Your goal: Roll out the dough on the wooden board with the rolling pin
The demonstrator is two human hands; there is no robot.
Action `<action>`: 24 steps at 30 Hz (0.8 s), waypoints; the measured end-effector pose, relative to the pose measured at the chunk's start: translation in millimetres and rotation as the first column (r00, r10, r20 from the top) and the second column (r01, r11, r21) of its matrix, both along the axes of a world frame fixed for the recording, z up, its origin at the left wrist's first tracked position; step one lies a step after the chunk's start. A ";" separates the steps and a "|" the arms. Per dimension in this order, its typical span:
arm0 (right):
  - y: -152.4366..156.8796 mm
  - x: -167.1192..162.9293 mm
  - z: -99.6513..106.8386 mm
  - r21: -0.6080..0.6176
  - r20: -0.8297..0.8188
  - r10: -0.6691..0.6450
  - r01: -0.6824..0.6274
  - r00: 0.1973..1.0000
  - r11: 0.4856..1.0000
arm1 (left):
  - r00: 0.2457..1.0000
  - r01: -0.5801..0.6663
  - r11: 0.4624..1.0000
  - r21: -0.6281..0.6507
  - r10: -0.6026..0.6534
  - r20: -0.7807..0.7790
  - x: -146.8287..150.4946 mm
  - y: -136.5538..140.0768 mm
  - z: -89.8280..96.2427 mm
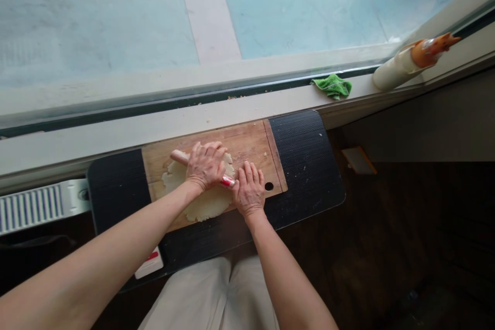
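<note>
A wooden rolling pin (180, 157) lies aslant across a flattened sheet of pale dough (209, 205). The dough has ragged edges and covers part of a wooden cutting board (249, 139). My left hand (206, 165) is over the middle of the pin, its fingers curved down across it. At the pin's lower right end, beside a red-and-white band, my right hand (249, 188) presses on it with the fingers pointing forward. That end of the pin is hidden under my right hand. Part of the dough is covered by the pin and my left hand.
The board rests on a black table (305, 165) against a white windowsill (185, 124). A crumpled green cloth (333, 86) and a pale bottle-like container (398, 69) with an orange top stand on the sill. A radiator (38, 205) is at left; a white box (150, 264) sits near the table's front edge.
</note>
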State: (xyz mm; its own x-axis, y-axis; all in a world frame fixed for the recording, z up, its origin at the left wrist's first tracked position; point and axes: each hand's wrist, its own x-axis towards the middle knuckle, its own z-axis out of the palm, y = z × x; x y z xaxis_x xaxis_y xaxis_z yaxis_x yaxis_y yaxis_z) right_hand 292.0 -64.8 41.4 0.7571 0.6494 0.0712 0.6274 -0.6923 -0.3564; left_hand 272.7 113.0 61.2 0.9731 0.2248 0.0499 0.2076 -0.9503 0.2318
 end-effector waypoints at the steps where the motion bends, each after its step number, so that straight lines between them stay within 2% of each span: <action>1: -0.8 -4.5 -0.7 0.008 0.001 0.013 -0.013 1.000 1.000 | 1.000 -0.001 1.000 0.004 0.001 -0.001 -5.5 -0.7 -0.2; 5: 0.5 -0.2 -2.2 0.040 -0.002 0.019 -0.019 1.000 0.999 | 1.000 -0.019 1.000 0.000 0.019 -0.019 -3.9 -0.8 -0.6; 12: 7.9 40.1 2.9 0.028 -0.016 -0.031 0.031 0.999 0.999 | 0.998 -0.055 0.998 -0.030 0.055 -0.009 44.9 3.0 -1.0; 14: 7.7 36.6 4.9 0.020 -0.017 -0.044 0.044 0.999 0.999 | 0.998 -0.058 0.998 -0.023 0.058 0.005 41.1 2.4 -0.5; 20: 3.6 2.4 5.1 0.003 -0.025 0.017 -0.017 1.000 1.000 | 0.998 -0.062 0.998 0.001 0.062 -0.013 -6.1 -1.4 1.5; 22: 4.6 3.9 4.3 0.006 -0.028 0.025 -0.025 0.999 1.000 | 0.998 -0.055 0.998 0.013 0.056 -0.030 -6.0 -0.7 1.7; 24: 7.1 15.5 4.0 0.008 -0.024 0.019 -0.019 1.000 1.000 | 0.998 -0.053 0.998 0.017 0.054 -0.035 6.9 1.1 1.0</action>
State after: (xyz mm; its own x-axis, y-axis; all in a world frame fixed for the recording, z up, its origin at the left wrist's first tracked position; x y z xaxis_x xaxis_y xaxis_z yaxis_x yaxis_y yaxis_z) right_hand 307.5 -57.7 45.4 0.7461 0.6633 0.0581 0.6316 -0.6773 -0.3773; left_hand 279.7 114.1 62.2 0.9610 0.2758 0.0197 0.2658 -0.9412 0.2086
